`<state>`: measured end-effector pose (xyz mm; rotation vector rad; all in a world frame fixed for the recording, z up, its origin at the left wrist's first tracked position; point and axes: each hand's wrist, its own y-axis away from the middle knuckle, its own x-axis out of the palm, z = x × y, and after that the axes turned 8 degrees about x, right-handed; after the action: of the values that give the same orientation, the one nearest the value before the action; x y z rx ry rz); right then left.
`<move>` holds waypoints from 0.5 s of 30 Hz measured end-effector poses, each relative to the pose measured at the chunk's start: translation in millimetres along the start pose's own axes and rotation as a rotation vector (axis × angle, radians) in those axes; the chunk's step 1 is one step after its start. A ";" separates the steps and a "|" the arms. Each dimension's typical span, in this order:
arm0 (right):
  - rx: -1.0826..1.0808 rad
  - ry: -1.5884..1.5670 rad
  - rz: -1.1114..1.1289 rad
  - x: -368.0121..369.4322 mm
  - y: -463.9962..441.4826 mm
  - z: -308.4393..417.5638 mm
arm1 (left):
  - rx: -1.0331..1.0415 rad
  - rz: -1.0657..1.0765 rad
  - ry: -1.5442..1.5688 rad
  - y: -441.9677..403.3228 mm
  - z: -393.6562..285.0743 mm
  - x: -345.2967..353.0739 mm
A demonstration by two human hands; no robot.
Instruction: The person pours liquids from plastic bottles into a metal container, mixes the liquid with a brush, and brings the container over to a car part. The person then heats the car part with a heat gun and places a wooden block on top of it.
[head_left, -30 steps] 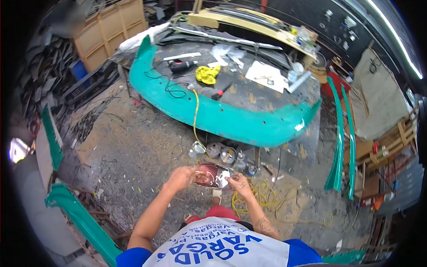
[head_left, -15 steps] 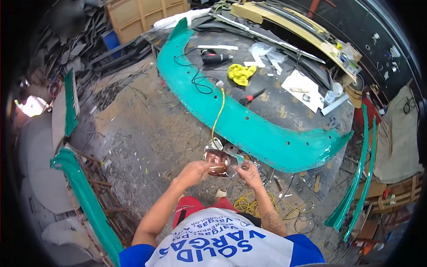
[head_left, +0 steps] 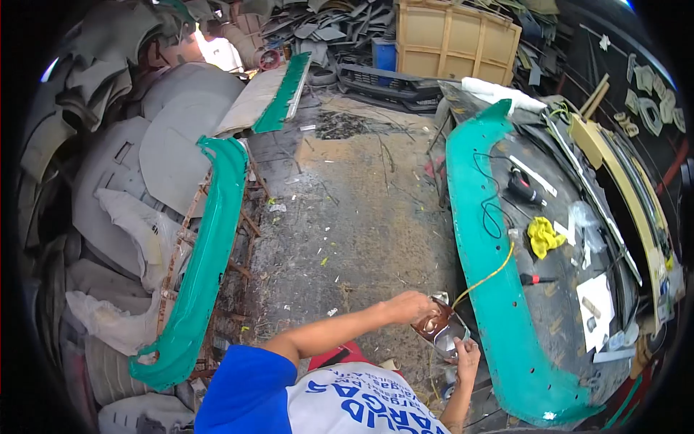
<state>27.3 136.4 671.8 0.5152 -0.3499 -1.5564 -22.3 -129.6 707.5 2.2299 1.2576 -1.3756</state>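
Note:
Between my hands is a shiny, see-through, curved piece (head_left: 437, 322), brown on the left and clear towards the right. Whether it is a cut container or a sheet I cannot make out. My left hand (head_left: 410, 308) grips its left side with the fingers closed. At its lower right edge, my right hand (head_left: 466, 359) pinches it between thumb and fingers. Close by on the right lies a long teal panel (head_left: 481, 246) with holes along it, on a dark table. A yellow cord (head_left: 489, 273) crosses the panel near my hands.
On the table (head_left: 549, 307) are a black heat gun or drill (head_left: 524, 188), a yellow cloth (head_left: 543, 237), a red-handled brush-like tool (head_left: 538, 279) and a white sheet (head_left: 594, 307). Another teal panel (head_left: 210, 267) rests on a rusty rack at left. Debris dots the floor (head_left: 340, 239).
My view has swung to the left, so the table and teal panel now stand at right. Both hands still hold the brown and clear piece, which is now more tilted.

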 end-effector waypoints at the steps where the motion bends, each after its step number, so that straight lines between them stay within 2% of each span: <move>1: 0.012 -0.037 0.018 2.2 -1.6 5.4 | 0.061 -0.053 0.081 -0.6 -0.6 5.8; 2: 0.003 -0.034 0.011 5.1 -5.6 9.1 | 0.128 -0.103 0.165 -1.9 2.8 9.6; 4: 0.016 -0.039 -0.022 8.0 -5.3 2.2 | 0.126 -0.064 0.178 11.9 -5.7 -18.4; 6: -0.076 -0.009 -0.099 10.2 -9.1 -17.9 | 0.095 0.156 0.087 19.9 4.4 -39.6; 7: 0.033 -0.091 -0.043 26.1 23.6 20.6 | 0.095 0.176 0.085 19.8 10.0 -47.3; 8: -0.007 0.094 -0.113 24.5 19.3 6.9 | 0.120 0.210 0.082 15.6 14.6 -52.1; 9: 0.036 -0.048 -0.130 41.4 48.2 34.8 | 0.201 0.110 0.086 8.5 13.7 -51.8; 10: 0.111 0.070 -0.073 37.8 46.4 28.4 | 0.284 0.017 0.114 1.2 9.8 -51.1; 12: 0.073 -0.043 -0.084 51.4 83.0 48.8 | 0.394 -0.021 0.158 -2.5 -8.2 -50.5; 13: 0.052 -0.149 -0.131 59.7 94.4 56.8 | 0.362 0.124 0.209 -7.5 -13.9 -62.8; 14: -0.046 -0.190 -0.258 70.3 78.1 1.9 | 0.353 0.260 0.173 -3.3 -22.1 -77.0; 15: -0.036 -0.160 -0.326 74.0 90.3 -0.4 | 0.402 0.349 0.168 -2.9 -20.7 -82.1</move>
<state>104.4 57.7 710.5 0.4352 -0.3717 -1.9232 -27.3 -160.5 786.2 2.7173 0.6203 -1.4188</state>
